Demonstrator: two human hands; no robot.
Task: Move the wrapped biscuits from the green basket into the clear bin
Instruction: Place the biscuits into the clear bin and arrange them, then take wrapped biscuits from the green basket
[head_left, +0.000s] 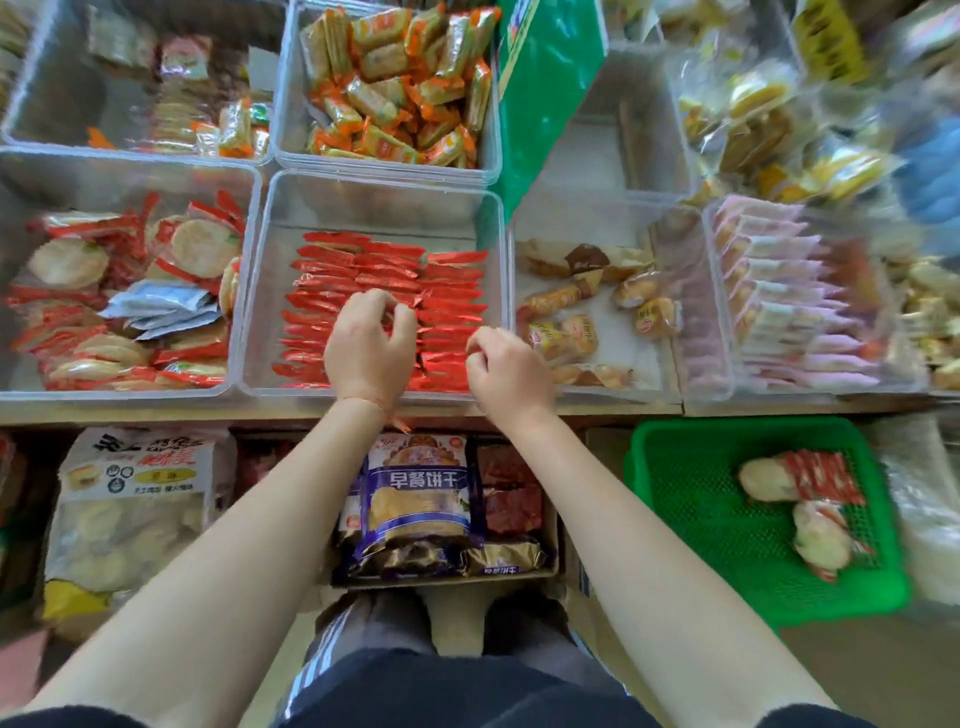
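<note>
1. Red-wrapped biscuits (387, 306) already stand in tidy rows in the clear bin (374, 205); I see my left hand (370, 345) over them, its grip curled round a wrapper edge near the middle.
2. I'd seat that packet upright, flush with its row, before letting go.
3. My right hand (506, 371) hovers at the bin's near right corner, fingers curled in; whether it holds anything I cannot tell.
4. Two packets remain in the green basket (691, 525), lower right; I'd fetch those next.
</note>
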